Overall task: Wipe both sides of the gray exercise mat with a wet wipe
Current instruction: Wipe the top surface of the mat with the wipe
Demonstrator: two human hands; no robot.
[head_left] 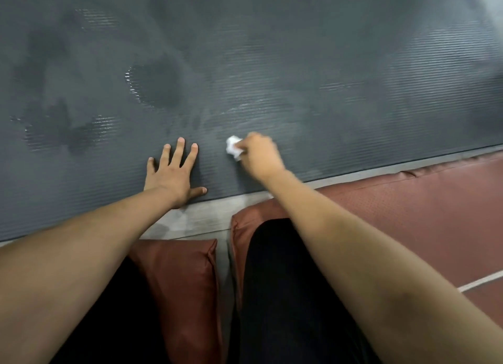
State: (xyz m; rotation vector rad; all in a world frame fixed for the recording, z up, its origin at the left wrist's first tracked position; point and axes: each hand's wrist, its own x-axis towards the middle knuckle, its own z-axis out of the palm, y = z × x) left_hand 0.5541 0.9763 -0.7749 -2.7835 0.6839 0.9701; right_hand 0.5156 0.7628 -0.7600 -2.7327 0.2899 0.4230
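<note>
Gray ribbed mat (272, 50) spread flat across floor, filling upper view; dark wet patches at left and centre. Red cushions (408, 208) along near edge, under knees in black trousers. Left hand (172, 173) flat on mat near its edge, fingers straight and spread, holding nothing. Right hand (260, 154) just beside it, fingers curled round crumpled white wipe (233, 147), pressed to mat.

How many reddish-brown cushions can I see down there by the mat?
2. One cushion lies between the person's legs, near the bottom centre. The other cushion, larger, stretches to the right beside the gray mat. Legs and arms cover parts of both, so more could be hidden.
</note>
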